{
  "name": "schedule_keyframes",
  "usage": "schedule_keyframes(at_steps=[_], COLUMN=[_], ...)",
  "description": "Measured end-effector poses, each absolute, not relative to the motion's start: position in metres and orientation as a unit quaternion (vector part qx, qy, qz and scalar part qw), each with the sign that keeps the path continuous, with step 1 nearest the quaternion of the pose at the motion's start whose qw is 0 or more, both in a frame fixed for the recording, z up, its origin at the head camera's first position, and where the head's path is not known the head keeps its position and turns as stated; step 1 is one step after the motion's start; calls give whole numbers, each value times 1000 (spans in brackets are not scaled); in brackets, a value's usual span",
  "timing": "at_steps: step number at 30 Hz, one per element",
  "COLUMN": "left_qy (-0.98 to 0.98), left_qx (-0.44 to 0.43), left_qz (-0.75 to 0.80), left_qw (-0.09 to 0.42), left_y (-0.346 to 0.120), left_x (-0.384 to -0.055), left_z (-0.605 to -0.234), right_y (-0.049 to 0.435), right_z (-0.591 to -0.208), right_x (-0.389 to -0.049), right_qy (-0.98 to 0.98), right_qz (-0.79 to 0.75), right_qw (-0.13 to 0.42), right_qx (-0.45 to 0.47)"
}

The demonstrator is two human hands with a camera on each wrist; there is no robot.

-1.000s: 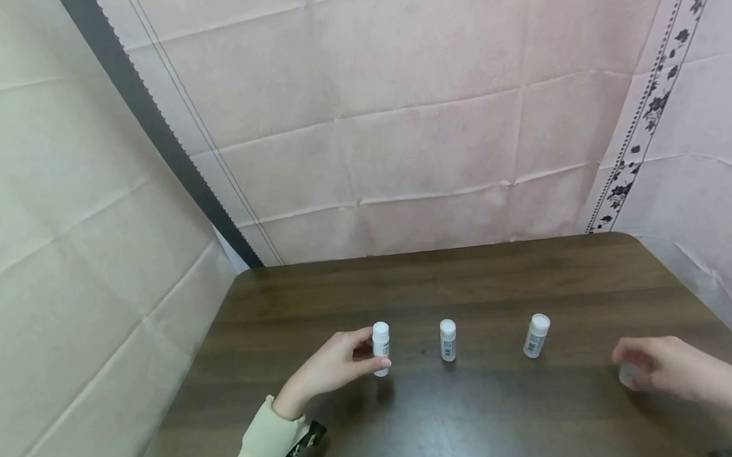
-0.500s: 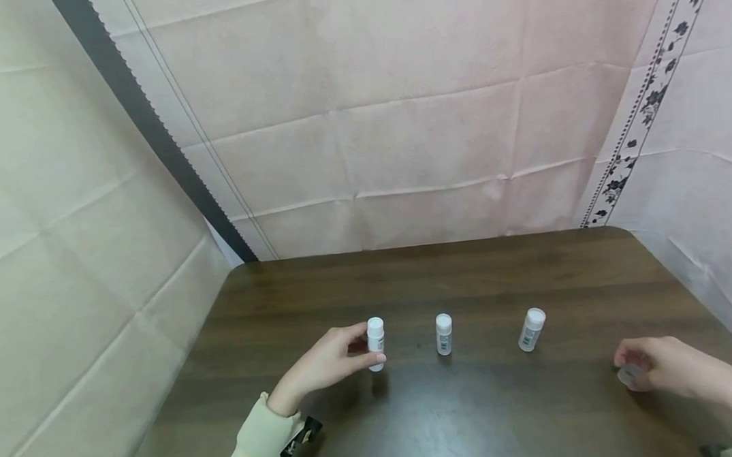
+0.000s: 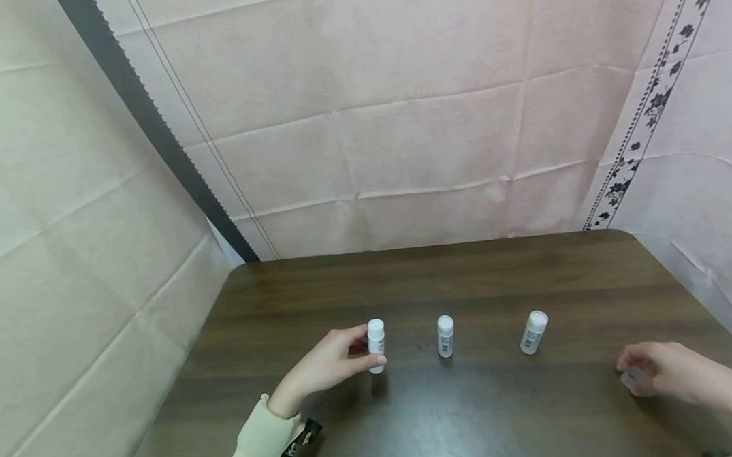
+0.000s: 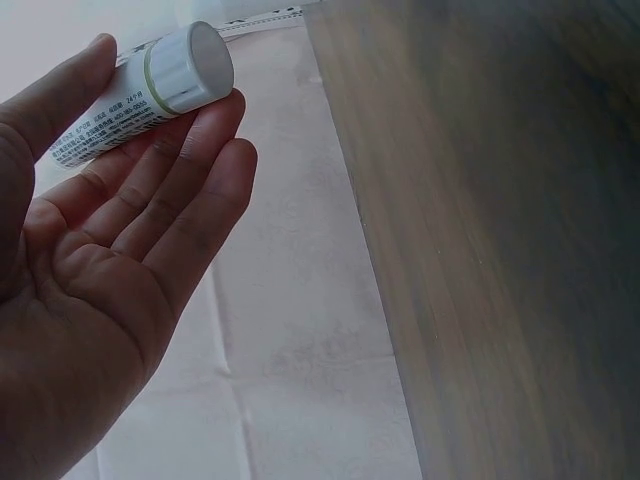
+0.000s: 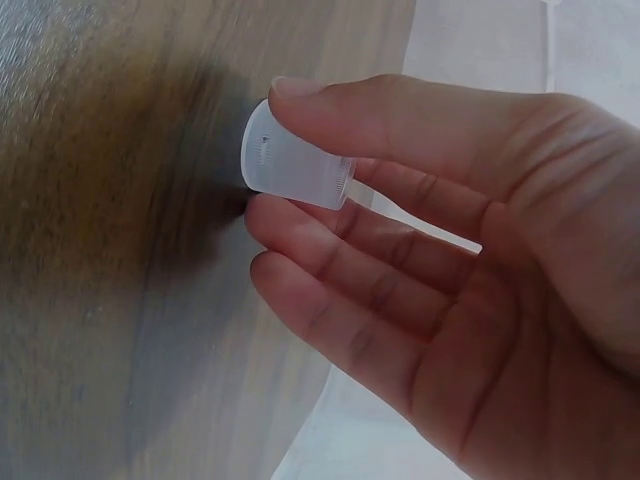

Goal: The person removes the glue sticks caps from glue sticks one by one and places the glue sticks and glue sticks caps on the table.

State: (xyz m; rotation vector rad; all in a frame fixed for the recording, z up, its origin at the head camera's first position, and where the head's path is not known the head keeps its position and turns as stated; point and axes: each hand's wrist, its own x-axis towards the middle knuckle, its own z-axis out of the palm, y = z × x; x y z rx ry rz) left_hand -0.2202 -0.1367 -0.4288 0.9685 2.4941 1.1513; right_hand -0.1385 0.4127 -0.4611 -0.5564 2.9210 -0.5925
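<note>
Between thumb and fingers my left hand (image 3: 326,366) pinches a white lip balm tube (image 3: 376,344). In the left wrist view the same tube (image 4: 145,95) shows a smooth white cap, a thin greenish ring and small dark print. In the head view it stands nearly upright; whether its base touches the table I cannot tell. At the far right my right hand (image 3: 675,372) holds a small translucent plastic cap (image 5: 300,155), thumb on one side and fingers on the other, low over the tabletop. Its underside is partly hidden by the fingers.
Two more white tubes stand on the dark wooden table (image 3: 405,281): a middle tube (image 3: 446,336) and a right-hand tube (image 3: 533,332) that looks tilted in the view. Pale creased cloth (image 3: 430,151) hangs behind the table and along both sides.
The head view has shifted slightly. The translucent cap has turned a little in my right hand. My left hand keeps its hold on the tube, and the two standing tubes stay in place.
</note>
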Motion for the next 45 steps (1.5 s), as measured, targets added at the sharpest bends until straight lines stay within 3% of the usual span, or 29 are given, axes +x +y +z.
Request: schedule_keyframes(at_steps=[13,25,32,45], left_qy=[852,877,892,909], left_qx=[321,249,191,132], left_qz=[402,410,409,395], left_qw=[98,21,-18,-4], left_y=[-149,-203,-229,-248], left_x=[-222,-212,-207,-203], left_z=[-428,-429,-430,-443], right_y=[413,414,416,419], right_z=[-458,-463,-467,-469], right_x=[-140,-138,-139,-138], right_qy=[967,956,963,957], right_qz=[-194,-215,-199,-223], right_qw=[64,93,81,71], right_qx=[-154,-175,-163,-173])
